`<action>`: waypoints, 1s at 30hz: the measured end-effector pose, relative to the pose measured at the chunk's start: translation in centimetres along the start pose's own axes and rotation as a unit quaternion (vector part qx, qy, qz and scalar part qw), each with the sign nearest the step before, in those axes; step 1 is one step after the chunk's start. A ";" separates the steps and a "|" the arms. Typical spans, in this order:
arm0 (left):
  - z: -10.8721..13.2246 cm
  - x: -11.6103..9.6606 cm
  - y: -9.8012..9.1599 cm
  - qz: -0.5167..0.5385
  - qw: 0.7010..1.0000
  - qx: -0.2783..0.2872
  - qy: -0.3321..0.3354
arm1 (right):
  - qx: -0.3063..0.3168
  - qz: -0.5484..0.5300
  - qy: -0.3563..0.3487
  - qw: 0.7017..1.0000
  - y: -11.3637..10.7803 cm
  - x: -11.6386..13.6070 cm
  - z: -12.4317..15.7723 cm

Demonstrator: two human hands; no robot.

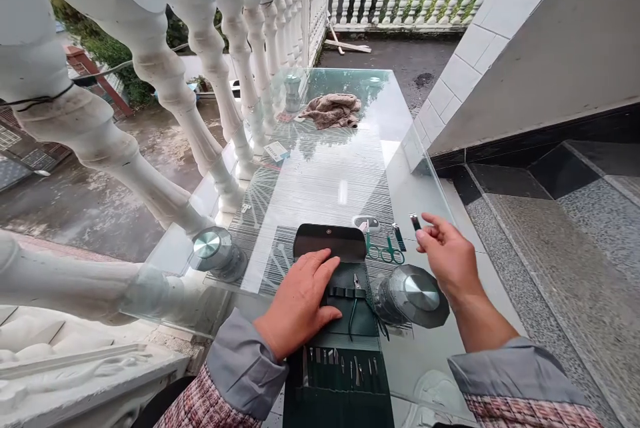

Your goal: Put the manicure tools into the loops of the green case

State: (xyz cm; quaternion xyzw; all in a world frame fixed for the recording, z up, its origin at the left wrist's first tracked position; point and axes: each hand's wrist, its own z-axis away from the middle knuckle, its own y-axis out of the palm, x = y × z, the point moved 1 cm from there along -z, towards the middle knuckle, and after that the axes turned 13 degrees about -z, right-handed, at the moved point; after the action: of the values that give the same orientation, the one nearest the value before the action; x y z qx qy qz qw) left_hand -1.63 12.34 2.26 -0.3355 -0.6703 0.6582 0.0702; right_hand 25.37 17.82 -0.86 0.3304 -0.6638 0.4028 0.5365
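A dark green manicure case [336,408] lies unfolded on the glass table. My left hand [300,301] rests flat on its middle with the fingers apart. In the case's loops sits a pair of cuticle nippers [355,288]. Several small metal tools [343,365] stand in the lower pocket. My right hand [450,258] pinches a nail clipper [415,221] between thumb and fingers, a little right of the case. Beside the case's flap [329,245] lie green-handled scissors [387,255], another nail clipper [398,236] and a dark oval item [365,221].
The glass table [320,168] has round metal-capped legs, a near right one [417,288] and a near left one [215,248]. A crumpled brown cloth [330,110] and a small card [276,151] lie farther back. White balusters [220,61] line the left; granite steps [540,235] rise at right.
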 end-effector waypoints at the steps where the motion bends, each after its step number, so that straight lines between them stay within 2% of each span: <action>1: 0.0 0.0 0.0 0.000 1.000 0.000 0.001 | 0.000 -0.104 0.041 0.994 0.0 0.3 0.2; 3: 0.0 0.0 0.0 0.000 1.000 0.001 0.002 | 0.016 -0.265 0.097 0.959 0.1 1.2 0.6; 5: 0.0 0.0 -0.1 0.000 1.000 0.003 0.000 | 0.042 -0.342 0.130 0.930 0.2 2.2 1.3; 7: 0.0 0.0 -0.1 0.005 1.000 0.005 -0.003 | 0.072 -0.372 0.152 0.913 0.3 3.2 2.1; 10: 0.0 0.0 -0.3 0.019 1.000 0.003 -0.009 | 0.118 -0.370 0.163 0.907 0.5 4.3 3.6; 15: 0.1 -0.1 -0.5 0.026 1.000 0.000 -0.013 | 0.180 -0.309 0.169 0.919 1.0 4.6 6.3; 24: 0.1 -0.5 -0.1 0.009 1.000 0.005 -0.010 | 0.173 -0.126 0.077 0.974 3.6 4.1 8.3; 27: 0.2 -0.5 -0.1 0.002 1.000 0.009 -0.006 | 0.155 -0.079 0.044 0.984 4.3 3.9 8.4; 30: 0.2 -0.5 -0.2 -0.007 1.000 0.014 -0.004 | 0.159 -0.065 0.041 0.984 4.8 3.8 8.4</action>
State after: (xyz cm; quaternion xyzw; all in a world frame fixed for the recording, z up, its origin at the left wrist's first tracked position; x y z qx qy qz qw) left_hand -1.43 11.97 2.54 -0.3273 -0.6634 0.6685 0.0771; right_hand 16.70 12.54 1.13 0.4369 -0.5457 0.4808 0.5292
